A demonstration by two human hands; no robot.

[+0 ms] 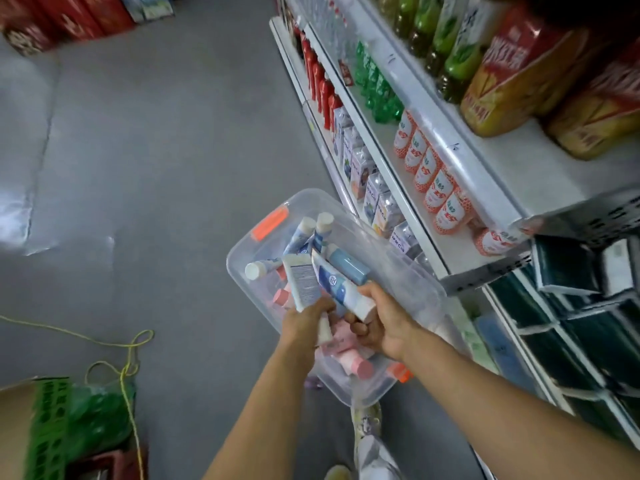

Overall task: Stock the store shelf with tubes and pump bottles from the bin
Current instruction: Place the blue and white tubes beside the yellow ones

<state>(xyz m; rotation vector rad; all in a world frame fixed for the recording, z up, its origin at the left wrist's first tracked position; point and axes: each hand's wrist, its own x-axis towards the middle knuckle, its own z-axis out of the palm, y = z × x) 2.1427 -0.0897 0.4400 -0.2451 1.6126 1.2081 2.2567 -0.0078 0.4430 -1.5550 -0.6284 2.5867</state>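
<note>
**Both hands in the bin, each with a tube**

Head cam: clear bin (242, 258) sits lower centre, next to the shelf (460, 157) on the right. Left hand (304, 323) grips a white tube (302, 284), right hand (384, 323) curls round a blue-and-white tube (341, 289). More tubes and pink bottles (356, 365) lie inside.

White store shelf (446, 140) carries rows of drink bottles (427, 174)

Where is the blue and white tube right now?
In the head view, the blue and white tube is gripped by the right hand over the clear bin, beside the left hand's white tube.
</note>
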